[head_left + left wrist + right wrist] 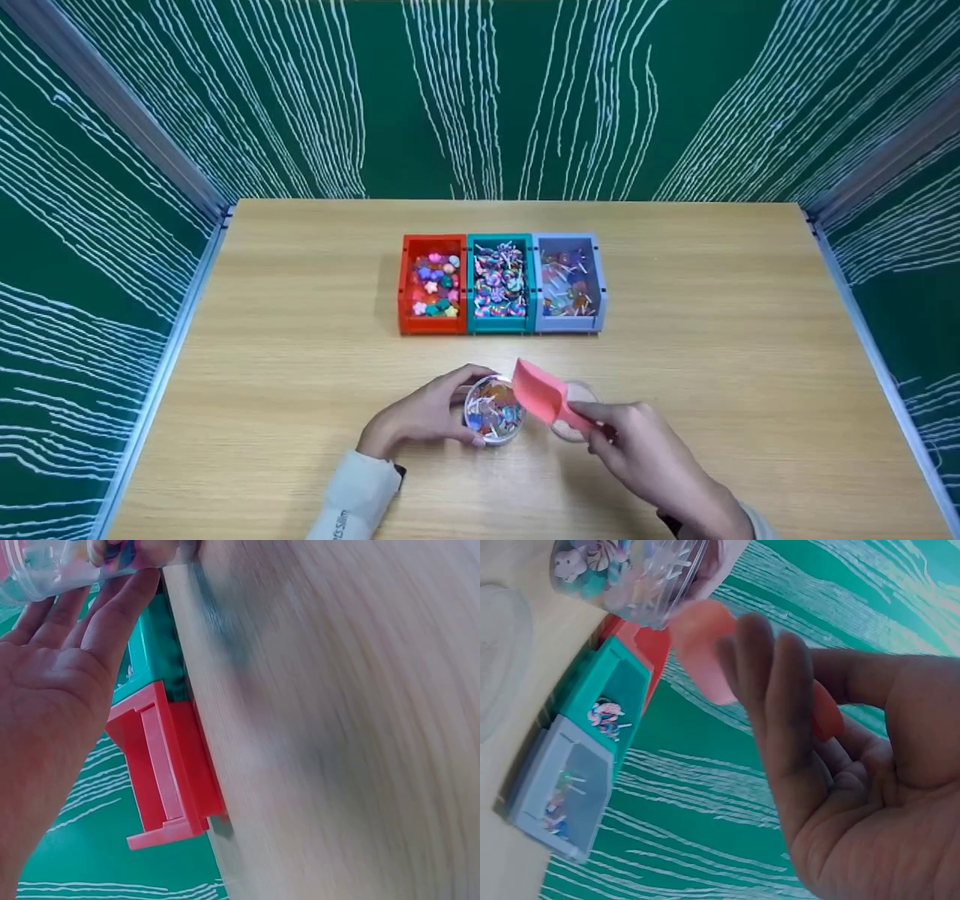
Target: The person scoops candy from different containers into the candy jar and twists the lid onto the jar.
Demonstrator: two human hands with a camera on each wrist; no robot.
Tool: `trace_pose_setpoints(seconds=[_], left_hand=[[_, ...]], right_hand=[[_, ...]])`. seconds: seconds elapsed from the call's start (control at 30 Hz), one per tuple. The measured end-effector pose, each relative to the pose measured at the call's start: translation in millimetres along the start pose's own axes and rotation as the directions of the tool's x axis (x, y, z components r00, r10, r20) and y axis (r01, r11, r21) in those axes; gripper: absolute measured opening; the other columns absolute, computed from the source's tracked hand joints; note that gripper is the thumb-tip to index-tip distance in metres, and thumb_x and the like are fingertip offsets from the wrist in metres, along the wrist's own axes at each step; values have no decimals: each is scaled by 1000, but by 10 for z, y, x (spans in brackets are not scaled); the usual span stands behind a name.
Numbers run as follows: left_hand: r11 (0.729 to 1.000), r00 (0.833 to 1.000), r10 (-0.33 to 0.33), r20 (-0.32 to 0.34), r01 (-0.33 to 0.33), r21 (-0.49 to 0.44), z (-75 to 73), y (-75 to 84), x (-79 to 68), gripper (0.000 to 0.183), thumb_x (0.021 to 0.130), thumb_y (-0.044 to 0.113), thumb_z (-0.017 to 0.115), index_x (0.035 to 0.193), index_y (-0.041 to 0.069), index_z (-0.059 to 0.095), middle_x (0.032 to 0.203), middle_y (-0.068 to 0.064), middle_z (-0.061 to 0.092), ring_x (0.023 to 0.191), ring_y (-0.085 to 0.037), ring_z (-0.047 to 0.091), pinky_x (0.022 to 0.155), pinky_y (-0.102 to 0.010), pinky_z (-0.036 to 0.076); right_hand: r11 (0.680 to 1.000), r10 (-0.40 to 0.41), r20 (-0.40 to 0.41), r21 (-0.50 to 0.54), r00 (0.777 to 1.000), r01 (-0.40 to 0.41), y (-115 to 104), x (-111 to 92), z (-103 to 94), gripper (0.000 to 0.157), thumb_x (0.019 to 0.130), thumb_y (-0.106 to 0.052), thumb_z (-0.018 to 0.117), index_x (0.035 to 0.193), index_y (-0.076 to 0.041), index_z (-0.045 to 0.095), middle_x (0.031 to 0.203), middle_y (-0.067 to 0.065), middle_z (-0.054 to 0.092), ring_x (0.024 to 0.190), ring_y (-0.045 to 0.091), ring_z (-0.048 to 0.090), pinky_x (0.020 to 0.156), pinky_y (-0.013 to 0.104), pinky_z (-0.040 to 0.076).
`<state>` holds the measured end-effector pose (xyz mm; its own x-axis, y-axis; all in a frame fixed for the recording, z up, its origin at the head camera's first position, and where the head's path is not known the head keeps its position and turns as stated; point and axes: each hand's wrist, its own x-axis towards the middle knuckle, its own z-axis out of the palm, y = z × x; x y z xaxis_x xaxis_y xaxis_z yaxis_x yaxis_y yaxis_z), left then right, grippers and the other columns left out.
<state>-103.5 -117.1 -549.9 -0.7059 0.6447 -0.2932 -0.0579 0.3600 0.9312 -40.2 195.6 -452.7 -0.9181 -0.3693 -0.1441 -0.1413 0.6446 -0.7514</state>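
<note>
My left hand (429,414) holds a clear round plastic jar (495,409) between thumb and fingers. Small colourful charms, many with white sticks, fill much of it, and in the left wrist view the jar (45,577) rests by the fingertips. A pink scoop (538,394) is gripped by its handle in my right hand (651,454). Its blade looks bare and reaches the jar's right rim from above. Partly hidden beneath the scoop, a round clear lid (585,393) lies on the table; it also shows as a pale disc (502,660) in the right wrist view.
Behind the hands, three joined bins stand in a row: red (433,324) with bead-like charms, teal (500,324) with swirled lollipop charms, and lavender (568,324) with clear lollipop charms. The wooden table (300,300) meets green, white-lined walls (390,112) on several sides.
</note>
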Motion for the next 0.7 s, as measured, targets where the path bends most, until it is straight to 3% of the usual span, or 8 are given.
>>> trace_pose_setpoints(seconds=[0.13, 0.2, 0.27, 0.33, 0.43, 0.53, 0.6, 0.7], left_hand=[[997, 999, 36, -35, -38, -67, -56, -47, -19, 74, 93, 18, 84, 156, 18, 47, 156, 0, 53, 148, -27, 48, 121, -45, 39], [993, 990, 75, -122, -84, -77, -107, -66, -24, 63, 97, 12, 77, 154, 12, 50, 154, -7, 55, 144, -31, 52, 117, -46, 44], [991, 958, 105, -266, -124, -55, -168, -64, -31, 50, 99, 6, 71, 147, 7, 56, 145, -11, 61, 133, -33, 59, 109, -45, 52], [988, 887, 131, -442, -153, -14, -238, -51, -19, 39, 100, 3, 67, 138, 3, 63, 134, -13, 67, 123, -32, 63, 101, -43, 56], [987, 724, 128, -678, -159, 17, -351, -16, 24, 29, 98, 1, 68, 127, 0, 68, 122, -15, 70, 112, -30, 65, 94, -41, 57], [992, 567, 89, -819, -124, 22, -468, 20, 95, 29, 99, 2, 68, 127, -3, 67, 122, -20, 68, 112, -31, 65, 98, -44, 55], [998, 500, 37, -865, -68, 4, -541, 39, 148, 32, 99, 4, 69, 131, -3, 65, 126, -21, 66, 114, -33, 63, 100, -47, 54], [999, 463, -45, -885, 32, -34, -631, 57, 237, 41, 101, 8, 68, 139, -2, 59, 135, -20, 60, 119, -35, 59, 105, -48, 51]], right_hand=[[984, 15, -81, 179, 997, -1, 150, 15, -63, 35, 96, 6, 67, 130, 10, 68, 95, 17, 78, 65, 9, 68, 56, 27, 59], [957, 52, -105, 290, 993, -20, 238, 50, -102, 37, 97, 7, 65, 133, 14, 63, 106, 26, 76, 69, 14, 72, 62, 29, 62], [916, 122, -120, 397, 985, -65, 326, 105, -132, 40, 97, 11, 62, 136, 17, 58, 113, 30, 74, 73, 17, 75, 66, 31, 63], [861, 208, -122, 494, 970, -123, 407, 175, -154, 43, 98, 11, 60, 140, 18, 53, 116, 31, 73, 77, 19, 76, 71, 31, 63], [775, 335, -104, 595, 936, -211, 518, 298, -169, 43, 103, 8, 58, 144, 18, 51, 117, 26, 75, 81, 19, 77, 76, 30, 63], [703, 413, -65, 658, 908, -272, 618, 425, -170, 43, 106, 2, 58, 145, 18, 49, 115, 21, 77, 84, 19, 78, 79, 30, 63], [675, 434, -45, 678, 900, -292, 675, 510, -167, 43, 107, 0, 58, 145, 17, 49, 115, 20, 77, 85, 19, 78, 81, 31, 63], [652, 457, -26, 690, 889, -315, 721, 633, -164, 42, 107, -2, 58, 144, 16, 50, 116, 20, 77, 86, 17, 78, 83, 31, 63]])
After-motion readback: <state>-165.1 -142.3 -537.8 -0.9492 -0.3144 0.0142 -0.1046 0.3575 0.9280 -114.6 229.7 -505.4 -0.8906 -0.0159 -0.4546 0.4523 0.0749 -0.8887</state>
